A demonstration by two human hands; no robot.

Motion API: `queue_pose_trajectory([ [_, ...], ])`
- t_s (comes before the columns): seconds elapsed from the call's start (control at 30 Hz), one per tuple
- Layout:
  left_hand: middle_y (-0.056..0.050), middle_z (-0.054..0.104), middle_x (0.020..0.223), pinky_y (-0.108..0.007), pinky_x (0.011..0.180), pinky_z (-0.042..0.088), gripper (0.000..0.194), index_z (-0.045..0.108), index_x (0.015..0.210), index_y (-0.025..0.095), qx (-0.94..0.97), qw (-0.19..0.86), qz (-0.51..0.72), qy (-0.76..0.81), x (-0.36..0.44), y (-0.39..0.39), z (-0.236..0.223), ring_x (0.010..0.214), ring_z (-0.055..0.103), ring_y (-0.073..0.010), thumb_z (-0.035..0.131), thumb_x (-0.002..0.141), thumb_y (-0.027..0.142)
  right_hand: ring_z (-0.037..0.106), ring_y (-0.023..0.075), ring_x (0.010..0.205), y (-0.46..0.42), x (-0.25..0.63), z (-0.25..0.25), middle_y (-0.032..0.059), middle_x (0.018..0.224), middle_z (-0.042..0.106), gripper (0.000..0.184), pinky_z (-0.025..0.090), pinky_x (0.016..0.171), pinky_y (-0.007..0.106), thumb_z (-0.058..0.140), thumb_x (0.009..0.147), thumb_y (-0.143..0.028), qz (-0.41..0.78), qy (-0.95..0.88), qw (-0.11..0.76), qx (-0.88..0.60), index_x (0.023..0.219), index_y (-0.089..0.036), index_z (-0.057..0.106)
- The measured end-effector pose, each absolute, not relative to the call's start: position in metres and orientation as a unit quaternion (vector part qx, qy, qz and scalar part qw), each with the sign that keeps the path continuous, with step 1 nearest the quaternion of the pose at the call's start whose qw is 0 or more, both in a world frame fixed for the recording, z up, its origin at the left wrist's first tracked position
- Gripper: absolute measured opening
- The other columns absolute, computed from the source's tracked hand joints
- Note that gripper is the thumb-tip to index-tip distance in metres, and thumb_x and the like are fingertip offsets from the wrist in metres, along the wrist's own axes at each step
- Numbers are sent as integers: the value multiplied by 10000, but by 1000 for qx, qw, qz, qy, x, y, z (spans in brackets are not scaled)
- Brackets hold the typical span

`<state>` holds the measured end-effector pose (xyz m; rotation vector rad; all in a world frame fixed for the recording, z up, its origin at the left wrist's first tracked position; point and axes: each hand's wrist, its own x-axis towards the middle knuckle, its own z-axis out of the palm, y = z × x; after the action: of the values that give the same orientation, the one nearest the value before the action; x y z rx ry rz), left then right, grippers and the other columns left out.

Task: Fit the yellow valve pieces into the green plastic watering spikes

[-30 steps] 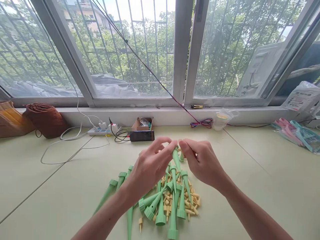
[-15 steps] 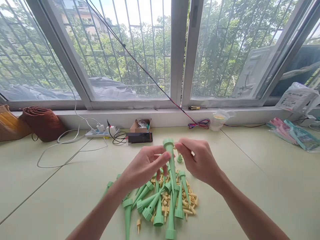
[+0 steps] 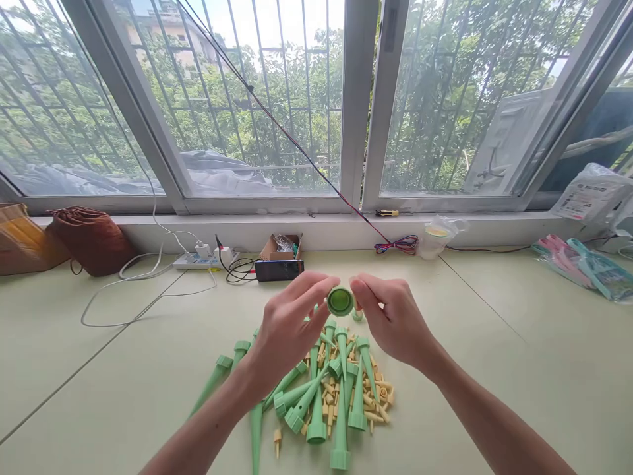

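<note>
Left hand (image 3: 293, 316) pinches green tapered plastic spike (image 3: 340, 301), likely steadying it; right hand (image 3: 394, 313), just right of spike, grip closed, contents hidden.

Print (image 3: 577, 208) on the white package (image 3: 591, 185) is unreadable.

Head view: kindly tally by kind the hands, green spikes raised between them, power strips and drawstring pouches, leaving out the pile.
Hands: 2 (left hand, right hand)
Raised green spike: 1
White power strip: 1
Brown drawstring pouch: 1
Total: 5
</note>
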<state>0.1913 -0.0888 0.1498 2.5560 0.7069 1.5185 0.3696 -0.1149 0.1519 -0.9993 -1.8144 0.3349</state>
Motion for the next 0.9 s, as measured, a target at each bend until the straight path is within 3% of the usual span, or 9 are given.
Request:
queue_pose_trajectory([
  [0.1, -57, 653, 1069, -199, 568, 496, 240, 684, 1098, 228, 826, 25, 488, 279, 191, -87, 149, 718, 612, -95, 563, 915, 132, 286, 84, 502, -115, 370, 153, -58, 547, 351, 405, 257, 498, 222, 371, 1035, -327, 144, -746, 504, -411, 652, -196, 370],
  [0.17, -61, 637, 1092, -191, 537, 497, 195, 687, 1068, 213, 811, 79, 473, 334, 191, -87, 152, 667, 598, -83, 555, 925, 199, 278, 84, 506, -114, 372, 154, -59, 550, 345, 403, 252, 496, 224, 385, 1032, -324, 138, -741, 515, -408, 651, -197, 354],
  [0.23, -49, 652, 948, -192, 510, 492, 205, 685, 953, 176, 796, 195, 431, 378, 191, -88, 157, 645, 609, -100, 533, 949, 313, 253, 85, 511, -113, 374, 155, -62, 550, 312, 405, 237, 495, 228, 402, 1027, -313, 122, -738, 525, -405, 646, -200, 322],
  [0.3, -35, 618, 733, -203, 468, 475, 405, 644, 801, 143, 765, 337, 393, 383, 190, -89, 162, 582, 607, -119, 465, 972, 464, 234, 88, 518, -113, 376, 155, -63, 555, 285, 405, 229, 498, 233, 413, 1021, -295, 104, -741, 526, -404, 645, -202, 296],
  [0.37, -39, 594, 662, -217, 429, 456, 538, 604, 753, 134, 729, 467, 351, 357, 188, -89, 166, 552, 610, -139, 385, 971, 574, 226, 91, 526, -113, 377, 156, -61, 562, 272, 399, 228, 503, 236, 416, 1017, -274, 93, -754, 514, -399, 646, -203, 286],
  [0.5, -32, 586, 630, -206, 414, 423, 510, 585, 777, 138, 707, 568, 288, 306, 183, -90, 167, 565, 621, -149, 437, 949, 594, 243, 89, 528, -113, 377, 154, -57, 575, 307, 374, 240, 509, 231, 411, 1016, -249, 84, -782, 489, -376, 660, -202, 305],
  [0.73, -15, 590, 701, -213, 477, 490, 316, 660, 919, 141, 744, 520, 287, 305, 182, -95, 170, 619, 620, -137, 622, 895, 454, 213, 89, 509, -115, 377, 153, -63, 564, 265, 391, 214, 492, 238, 385, 1024, -276, 76, -788, 478, -381, 663, -209, 251],
  [0.9, -36, 651, 894, -219, 601, 530, 135, 696, 961, 192, 831, 265, 375, 314, 189, -98, 164, 697, 600, -112, 658, 894, 303, 196, 91, 498, -113, 376, 153, -64, 548, 243, 409, 200, 481, 246, 369, 1029, -299, 79, -777, 470, -412, 653, -210, 235],
])
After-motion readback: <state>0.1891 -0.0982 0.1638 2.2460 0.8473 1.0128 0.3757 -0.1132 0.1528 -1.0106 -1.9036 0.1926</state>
